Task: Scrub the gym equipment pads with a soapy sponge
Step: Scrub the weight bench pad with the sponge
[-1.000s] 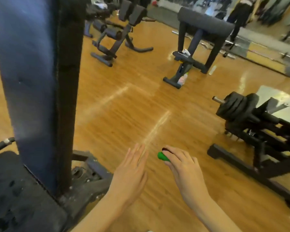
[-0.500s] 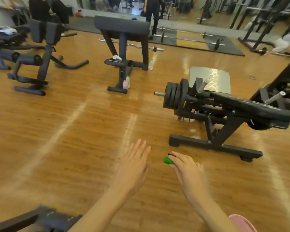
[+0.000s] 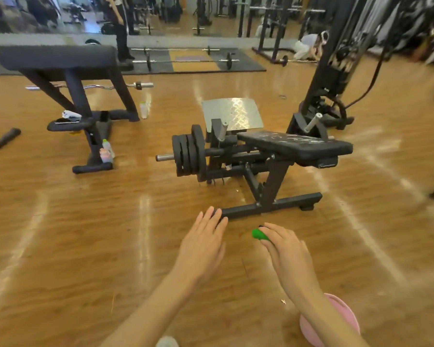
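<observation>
My view has swung right since the last frame, so the plate-loaded machine (image 3: 248, 161) now sits dead ahead with its one flaked pad (image 3: 293, 144). My right hand (image 3: 290, 256) grips the green sponge (image 3: 259, 234) over bare floor (image 3: 73, 234); my left hand (image 3: 202, 249) is flat, fingers straight, holding nothing. I count four plates (image 3: 188, 152), one pink bucket (image 3: 336, 319), two bottles (image 3: 107, 149) by the bench (image 3: 60, 58).

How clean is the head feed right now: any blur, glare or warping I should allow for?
Head view: wide-angle warp bends the floor lines outward; edges and background smear with motion blur; glare streaks the wood floor and the metal footplate; the pad, left hand and right hand gripping the green sponge read fairly sharp.
</observation>
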The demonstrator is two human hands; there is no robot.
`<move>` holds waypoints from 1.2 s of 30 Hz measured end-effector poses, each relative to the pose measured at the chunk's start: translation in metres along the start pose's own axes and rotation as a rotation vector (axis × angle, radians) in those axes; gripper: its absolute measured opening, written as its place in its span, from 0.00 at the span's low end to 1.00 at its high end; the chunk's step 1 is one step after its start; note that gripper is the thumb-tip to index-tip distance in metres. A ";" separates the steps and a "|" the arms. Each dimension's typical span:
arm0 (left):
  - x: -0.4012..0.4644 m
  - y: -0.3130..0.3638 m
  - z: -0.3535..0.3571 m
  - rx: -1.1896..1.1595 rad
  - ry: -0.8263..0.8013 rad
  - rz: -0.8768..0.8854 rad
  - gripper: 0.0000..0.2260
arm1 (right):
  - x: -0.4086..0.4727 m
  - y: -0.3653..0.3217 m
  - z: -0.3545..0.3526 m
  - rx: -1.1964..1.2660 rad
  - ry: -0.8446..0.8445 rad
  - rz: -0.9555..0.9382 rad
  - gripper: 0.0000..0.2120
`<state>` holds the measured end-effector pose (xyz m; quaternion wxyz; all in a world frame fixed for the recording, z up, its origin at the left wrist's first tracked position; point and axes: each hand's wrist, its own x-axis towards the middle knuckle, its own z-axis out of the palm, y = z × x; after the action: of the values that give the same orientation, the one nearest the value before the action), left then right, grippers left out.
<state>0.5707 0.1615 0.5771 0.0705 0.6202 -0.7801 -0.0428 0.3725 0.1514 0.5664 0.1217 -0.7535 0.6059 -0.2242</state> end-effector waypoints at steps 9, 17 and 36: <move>0.121 -0.035 -0.011 -0.026 0.003 0.258 0.25 | 0.075 -0.001 0.001 -0.046 0.185 0.230 0.13; 0.203 -0.040 -0.028 -0.030 0.021 0.456 0.25 | 0.124 0.000 -0.009 -0.133 0.310 0.331 0.12; 0.419 0.037 0.021 0.064 -0.094 0.627 0.25 | 0.272 0.158 -0.019 -0.034 0.402 0.478 0.11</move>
<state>0.4393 -0.2383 0.5863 0.0246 0.3488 -0.9366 -0.0233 0.2726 -0.1478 0.5623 0.0362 -0.5324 0.7814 -0.3235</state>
